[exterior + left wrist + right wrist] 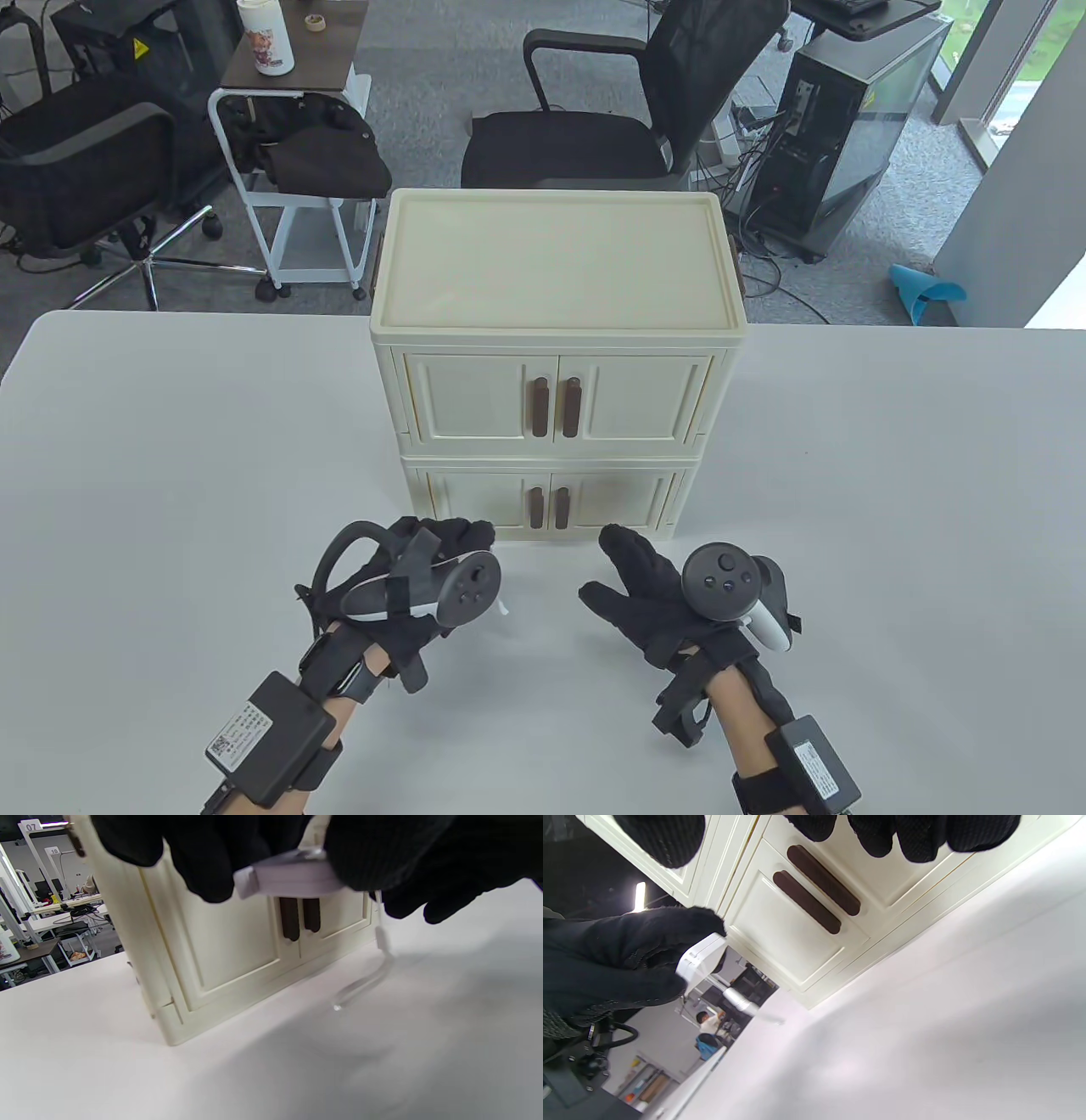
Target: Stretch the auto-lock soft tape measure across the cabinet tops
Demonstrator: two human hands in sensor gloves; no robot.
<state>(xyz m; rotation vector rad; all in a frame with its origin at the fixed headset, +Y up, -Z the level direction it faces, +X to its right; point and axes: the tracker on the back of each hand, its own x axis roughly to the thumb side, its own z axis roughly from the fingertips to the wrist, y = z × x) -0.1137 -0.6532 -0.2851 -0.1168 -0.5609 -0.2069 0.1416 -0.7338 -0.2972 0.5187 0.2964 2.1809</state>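
I'm at the pick-up stage, tape not yet drawn out. L to R:

My left hand [424,577] sits low over the bench [170,475], just in front of the cabinet's bottom-left corner. It's grasping the tape measure case [288,876], a small white flat body, pinched between thumb and fingers [203,853] in the left wrist view. The right wrist view shows the same case [701,961] poking out of that glove. From the case hangs a thin white tail with a small tab [365,980], prob. the tape's free end or a pull strap, can't tell which; its tip looks to be down near the bench surface.

Middle: the cream two-tier cabinet [556,407] stands on the bench, both pairs of doors closed, brown handles [555,406] upright. Its flat top [556,255] has nothing on it, so the stretch itself hasn't begun.

My right hand [653,594] hovers to the R of the case, near the cabinet's lower front, released: fingers spread, nothing in it. In the right wrist view its fingertips [925,836] hang before the lower doors w/o visibly touching.

Next, as I judge it: right hand needs to come across and pinch that dangling end, then both hands lift above the cabinet top, left keeping the case at one edge while right pulls the tape toward the other. Needs a firm pinch on a thin, slippy tab, and the case kept steady so the lock holds the length.
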